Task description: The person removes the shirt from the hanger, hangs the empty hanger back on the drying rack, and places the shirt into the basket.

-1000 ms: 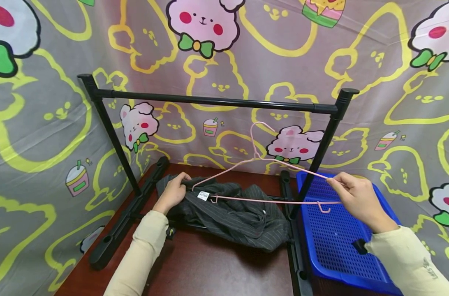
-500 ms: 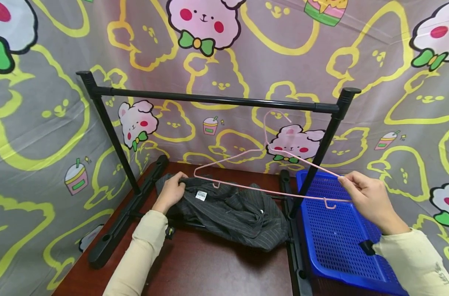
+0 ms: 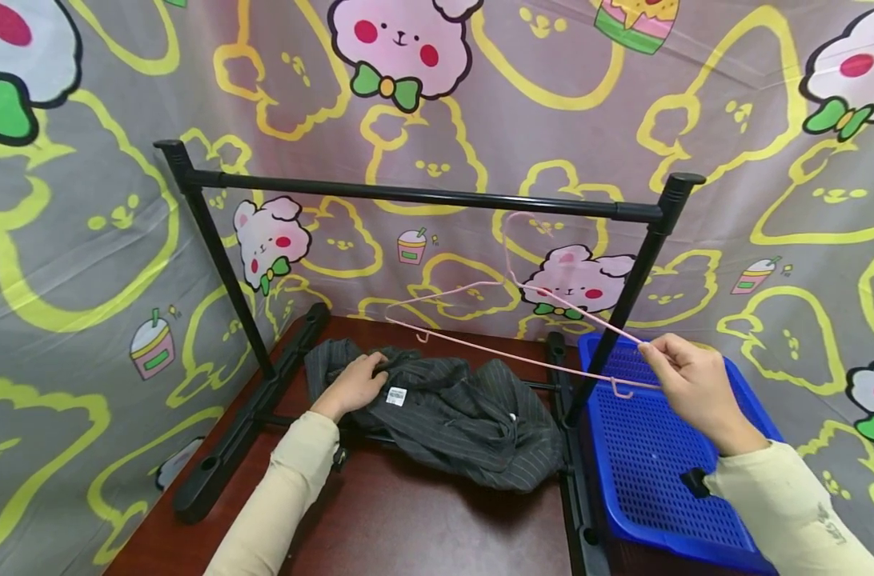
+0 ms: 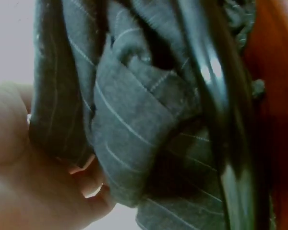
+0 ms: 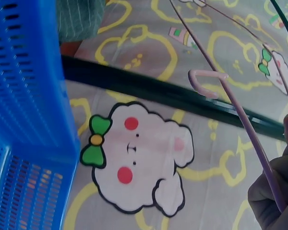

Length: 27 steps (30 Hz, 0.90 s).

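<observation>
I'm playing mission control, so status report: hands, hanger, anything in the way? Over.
Right hand gripping pink hanger in midair. Left hand touching dark striped garment. Possible obstacle: rack's black post behind hanger.

Lettering on garment label (image 3: 397,396) and sleeve (image 3: 800,508) is unreadable

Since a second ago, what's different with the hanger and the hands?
The left end of the pink hanger, partly hidden in the striped cloth before, has come up and is now in the air. The left hand has moved a little right, nearer the white label. The right hand still grips the hanger; the cloth still lies heaped, and the black rack and blue basket stayed put.
</observation>
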Available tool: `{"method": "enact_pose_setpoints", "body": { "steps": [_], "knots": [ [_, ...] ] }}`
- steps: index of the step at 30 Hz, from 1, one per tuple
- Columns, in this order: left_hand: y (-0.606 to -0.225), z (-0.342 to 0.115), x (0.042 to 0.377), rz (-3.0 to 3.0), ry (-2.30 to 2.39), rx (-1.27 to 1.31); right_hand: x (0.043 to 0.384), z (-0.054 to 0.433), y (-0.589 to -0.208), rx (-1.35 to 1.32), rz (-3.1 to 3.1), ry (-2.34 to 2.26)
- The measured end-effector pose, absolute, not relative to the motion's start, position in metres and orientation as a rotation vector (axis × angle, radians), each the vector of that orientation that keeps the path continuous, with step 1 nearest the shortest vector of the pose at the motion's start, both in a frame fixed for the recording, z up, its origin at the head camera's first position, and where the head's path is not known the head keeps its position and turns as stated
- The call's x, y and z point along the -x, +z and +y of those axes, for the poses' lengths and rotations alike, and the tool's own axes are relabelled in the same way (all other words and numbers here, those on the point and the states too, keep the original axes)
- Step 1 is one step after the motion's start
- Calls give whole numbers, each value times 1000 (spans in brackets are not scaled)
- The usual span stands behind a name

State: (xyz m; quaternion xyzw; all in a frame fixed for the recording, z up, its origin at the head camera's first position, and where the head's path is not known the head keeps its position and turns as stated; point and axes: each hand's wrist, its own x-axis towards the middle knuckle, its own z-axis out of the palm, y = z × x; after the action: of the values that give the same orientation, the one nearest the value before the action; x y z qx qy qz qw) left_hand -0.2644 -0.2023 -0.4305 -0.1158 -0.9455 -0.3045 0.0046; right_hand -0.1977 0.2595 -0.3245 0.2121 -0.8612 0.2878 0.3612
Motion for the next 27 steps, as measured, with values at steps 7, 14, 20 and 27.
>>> {"method": "enact_pose_setpoints", "body": {
  "steps": [7, 14, 20, 27],
  "knots": [
    [-416, -201, 260, -2935, -885, 218, 201, 241, -327, -561, -2286, 729],
    [-385, -198, 260, -2762, -926, 164, 202, 225, -328, -540, -2294, 748],
    [-362, -180, 267, -2657, -957, 286, 200, 211, -329, -539, -2299, 788],
    [-349, -160, 270, -2596, -1001, 411, 199, 197, -334, -580, -2330, 822]
  ]
}}
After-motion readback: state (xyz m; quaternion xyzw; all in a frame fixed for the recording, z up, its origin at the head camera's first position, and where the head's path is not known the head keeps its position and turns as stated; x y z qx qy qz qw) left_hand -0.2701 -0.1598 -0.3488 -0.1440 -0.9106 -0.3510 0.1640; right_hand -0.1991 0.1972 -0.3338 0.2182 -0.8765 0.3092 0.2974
